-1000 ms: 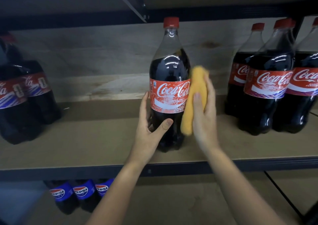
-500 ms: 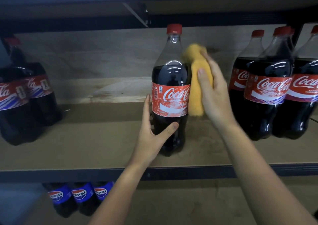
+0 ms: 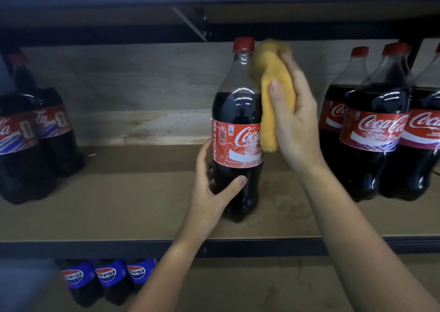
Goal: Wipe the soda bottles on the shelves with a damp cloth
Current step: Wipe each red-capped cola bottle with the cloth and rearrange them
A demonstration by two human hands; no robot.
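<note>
So the big Coca-Cola bottle (image 3: pixel 238 130) stands upright by itself in the middle of the wooden shelf (image 3: pixel 133 206), well apart from the bunch of Coke bottles on the right (image 3: pixel 371 130) and the shrink-wrapped ones on the left (image 3: pixel 35 140). The left hand (image 3: pixel 212 192) wraps round the lower body just under the red label, thumb across the front, fingers behind. The right hand (image 3: pixel 292 121) holds a folded yellow cloth (image 3: pixel 273 92) pinched under the thumb and pressed flat to the bottle's right shoulder, with the top of the cloth up near the red cap (image 3: pixel 243 44). It looks nearly full, so I'd guess it's pretty heavy and bottom-weighted, but it's tall and narrow, so a sideways push up high could tip it, and that's why bracing it low makes sense. The plastic is smooth and glossy, probably slick once damp, and the clear neck likely flexes a bit. The waist below the label seems the best grip. The cloth is soft and moulds to the curve. Pepsi bottles (image 3: pixel 107 276) sit on the shelf below.
</note>
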